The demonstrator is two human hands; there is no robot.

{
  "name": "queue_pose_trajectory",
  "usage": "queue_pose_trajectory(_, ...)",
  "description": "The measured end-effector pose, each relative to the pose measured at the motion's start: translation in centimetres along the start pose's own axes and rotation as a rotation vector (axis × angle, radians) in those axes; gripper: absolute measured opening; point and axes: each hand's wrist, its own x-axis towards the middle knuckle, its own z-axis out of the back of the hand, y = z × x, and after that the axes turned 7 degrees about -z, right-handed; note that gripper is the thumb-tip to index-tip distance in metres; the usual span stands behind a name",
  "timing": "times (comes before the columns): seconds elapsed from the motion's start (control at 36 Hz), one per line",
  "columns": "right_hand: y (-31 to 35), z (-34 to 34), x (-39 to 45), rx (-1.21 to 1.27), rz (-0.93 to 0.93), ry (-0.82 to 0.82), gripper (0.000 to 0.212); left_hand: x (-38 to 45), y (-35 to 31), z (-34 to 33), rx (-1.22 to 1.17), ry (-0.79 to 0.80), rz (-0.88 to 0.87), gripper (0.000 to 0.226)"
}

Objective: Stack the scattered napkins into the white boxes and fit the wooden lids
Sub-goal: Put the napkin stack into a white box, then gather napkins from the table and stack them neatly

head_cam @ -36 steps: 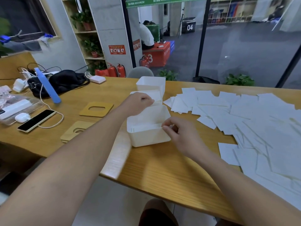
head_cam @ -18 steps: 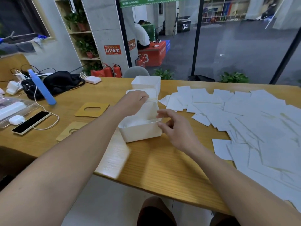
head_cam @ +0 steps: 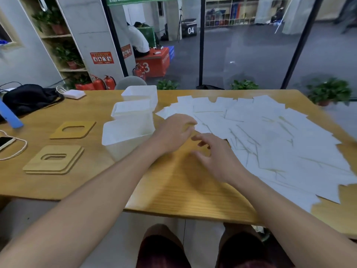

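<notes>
- Left hand (head_cam: 173, 132): reaching past the nearest box toward the near edge of the napkin spread; fingers loosely curled and holding nothing, fingertips at or just over the closest sheets, contact not discernible through blur.
- Right hand (head_cam: 216, 153): hovering over bare wood just beside the napkins; fingers spread and relaxed, nothing in the grasp.
- Scattered napkins (head_cam: 270, 136): white square sheets overlapping in a broad layer across the right half of the table, none seen inside a box.
- White boxes: three in a row running away from the viewer, left of the napkins. Nearest box (head_cam: 125, 136) open-topped, beside the left wrist; middle box (head_cam: 133, 111) just behind it; far box (head_cam: 141, 93) near the table's back edge. Interiors pale and blurred, contents not discernible.
- Wooden lids: all lying flat on the table left of the boxes, none fitted. Single lid (head_cam: 73, 130) with a rounded slot in its centre; stack of lids (head_cam: 54, 159) nearer the front edge, same slot visible in the top one.
- Table (head_cam: 183, 190): light wood, bearing all of the above.
- Far left of table: black bag (head_cam: 29, 99), small white charger (head_cam: 74, 94), blue strip (head_cam: 10, 117), phone (head_cam: 5, 142) with a pale cable (head_cam: 17, 149) looped beside it.
</notes>
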Motion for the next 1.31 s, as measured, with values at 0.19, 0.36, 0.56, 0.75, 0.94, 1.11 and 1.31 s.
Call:
queue_pose_trajectory(0.19,-6.5,2.9,-3.7,-0.208,-0.014,-0.02,0.038,-1.4,-1.8,-6.9,-0.089,0.127,0.01,0.026)
queue_pose_trajectory(0.36,-8.9,4.7,-5.1,-0.275,-0.045,-0.041,0.042,-1.1,-3.9,-9.7,-0.07,0.081,0.057,0.02)
queue_pose_trajectory(0.56,-9.5,5.1,-5.4,-0.301,-0.001,-0.014,0.038,0.1,-5.1,-10.9,-0.054,0.068,0.113,0.01)
queue_pose_trajectory(0.75,-9.6,6.3,-6.1,-0.299,0.005,0.012,0.047,0.0,-4.6,-10.6,-0.08,0.1,0.124,0.014)
queue_pose_trajectory(0.94,-10.7,8.2,-5.8,-0.298,0.019,0.088,0.053,-1.2,-2.2,-7.1,-0.138,0.152,0.204,0.015)
queue_pose_trajectory(1.11,-10.5,8.3,-5.6,-0.303,-0.006,0.107,0.056,-2.9,0.2,-4.6,-0.125,0.123,0.277,0.012)
queue_pose_trajectory(1.31,-8.3,6.7,-4.0,-0.38,0.019,0.126,0.058,-3.7,1.9,-4.5,-0.021,0.126,0.217,0.025)
